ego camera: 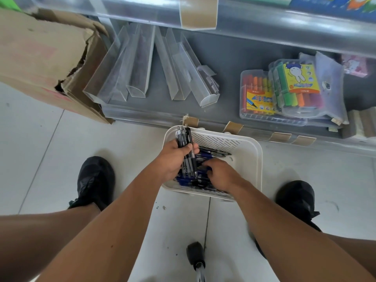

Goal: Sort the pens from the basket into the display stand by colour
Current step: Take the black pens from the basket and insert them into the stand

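A white slotted basket (pixel 247 151) stands on the floor between my feet, against the bottom shelf. Blue and black pens (pixel 211 153) lie in it. My left hand (pixel 175 159) grips a bundle of black pens (pixel 186 139) upright over the basket's left side. My right hand (pixel 220 175) reaches into the basket, its fingers curled on the loose pens; what it holds is hidden. Several clear plastic display channels (pixel 140 64) lie empty on the grey bottom shelf beyond the basket.
A torn cardboard box (pixel 44 58) stands at the left of the shelf. Clear cases of coloured markers (pixel 284 92) sit on the shelf at the right. A transparent upper shelf edge (pixel 142 11) overhangs. My black shoes (pixel 95 182) flank the basket on the white tiled floor.
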`<state>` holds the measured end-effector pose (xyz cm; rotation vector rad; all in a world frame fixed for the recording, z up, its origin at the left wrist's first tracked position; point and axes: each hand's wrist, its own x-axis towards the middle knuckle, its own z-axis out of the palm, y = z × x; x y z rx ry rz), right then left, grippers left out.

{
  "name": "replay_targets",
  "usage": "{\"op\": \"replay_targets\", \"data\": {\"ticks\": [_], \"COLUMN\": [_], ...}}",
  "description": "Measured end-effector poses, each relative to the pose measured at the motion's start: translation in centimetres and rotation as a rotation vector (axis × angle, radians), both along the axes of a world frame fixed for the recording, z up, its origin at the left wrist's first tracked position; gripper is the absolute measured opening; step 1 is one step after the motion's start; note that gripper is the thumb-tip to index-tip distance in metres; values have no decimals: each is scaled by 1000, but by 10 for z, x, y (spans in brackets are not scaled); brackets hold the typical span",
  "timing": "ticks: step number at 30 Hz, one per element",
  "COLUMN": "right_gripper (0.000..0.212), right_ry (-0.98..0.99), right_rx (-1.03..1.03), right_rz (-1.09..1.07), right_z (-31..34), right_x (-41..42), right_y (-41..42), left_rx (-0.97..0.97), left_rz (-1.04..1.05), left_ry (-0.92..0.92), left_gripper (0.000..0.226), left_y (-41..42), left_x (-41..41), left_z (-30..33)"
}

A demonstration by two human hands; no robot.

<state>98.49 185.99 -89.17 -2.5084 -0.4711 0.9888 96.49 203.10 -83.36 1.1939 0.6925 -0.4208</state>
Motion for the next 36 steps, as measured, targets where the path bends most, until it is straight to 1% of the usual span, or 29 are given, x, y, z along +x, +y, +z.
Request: {"op": "replay_targets", "data": {"ticks": [4, 6, 8, 11, 14, 18, 22, 25, 29, 31, 33, 36], "right_gripper": [60, 69, 72, 68, 59, 44, 37, 30, 16, 9, 17, 11], "right_ry": [-202, -288, -333, -290, -262, -210, -143, -58, 97, 210, 290, 360], "right_rx": [-79, -130, -159, -177, -166, -213, -197, -173, -61, 16, 88, 192], "right_rz": [128, 196, 292, 367, 287, 264, 213, 96, -126, -212, -251, -317], "right_z": [-9, -8, -8, -12, -15, -15, -16, -14, -14, -10, -2, 13], "right_x": [0, 4, 6, 4, 1, 1, 1, 3, 9, 12, 11, 8], "right_y": [1, 2, 6, 12, 14, 11, 8, 5, -5, -11, -14, -18], "left_rx": [-25, -31, -37, -36, -48, -60, -51, -55, -47, -55, -60, -93], "left_rz": [9, 24, 41, 47, 56, 46, 44, 38, 18, 18, 17, 25], "left_ry": [0, -3, 0, 2, 15, 37, 38, 37, 33, 29, 30, 21], "left_gripper": [20, 21, 22, 23, 23, 22, 23, 23, 22, 22, 22, 20], "left_y": [0, -1, -2, -3, -3, -5, -4, -3, -2, -3, -4, -3], "left_x": [2, 3, 3, 3, 3, 2, 2, 2, 2, 2, 1, -1], "left_z": [-1, -2, -1, -1, 0, -1, -1, -1, -2, -2, -1, 0]}}
